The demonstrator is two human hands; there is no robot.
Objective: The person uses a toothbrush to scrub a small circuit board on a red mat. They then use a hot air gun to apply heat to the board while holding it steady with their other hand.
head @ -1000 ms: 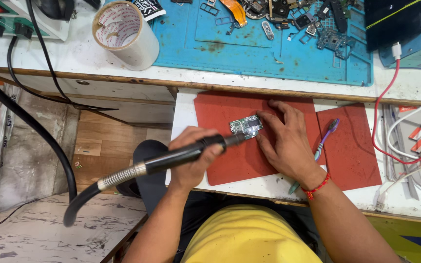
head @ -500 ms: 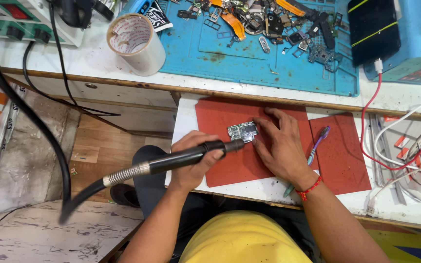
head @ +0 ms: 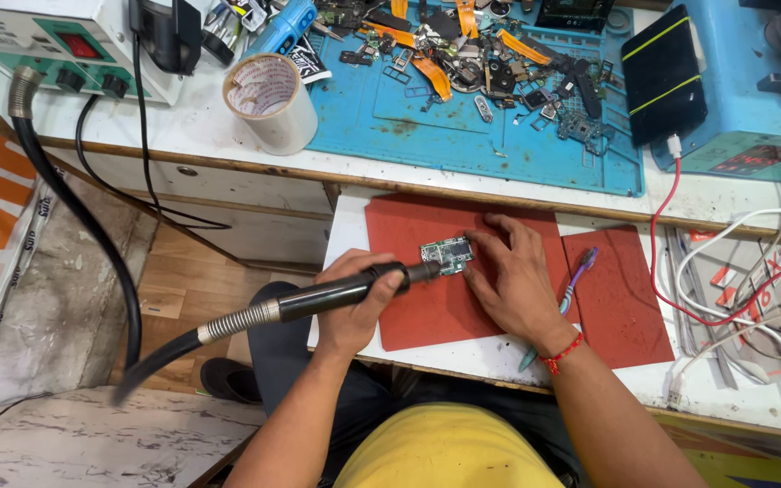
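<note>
My left hand (head: 352, 299) grips a black hot-air wand (head: 318, 295) with a metal hose, its nozzle at the left edge of a small green circuit board (head: 446, 255). The board lies on a red mat (head: 418, 318). My right hand (head: 510, 276) rests flat on the mat, fingertips touching the board's right side and pinning it down. A red thread band circles my right wrist.
A purple toothbrush (head: 574, 286) lies right of my hand beside a second red mat (head: 618, 303). On the upper bench sit a tape roll (head: 269, 100), a blue mat (head: 463, 126) with several loose parts, a white station box (head: 65, 41), a black phone (head: 663, 76). Cables (head: 752, 280) tangle at right.
The view has tilted up, showing more of the upper bench. Both hands stay on the wand and board in the same pose.
</note>
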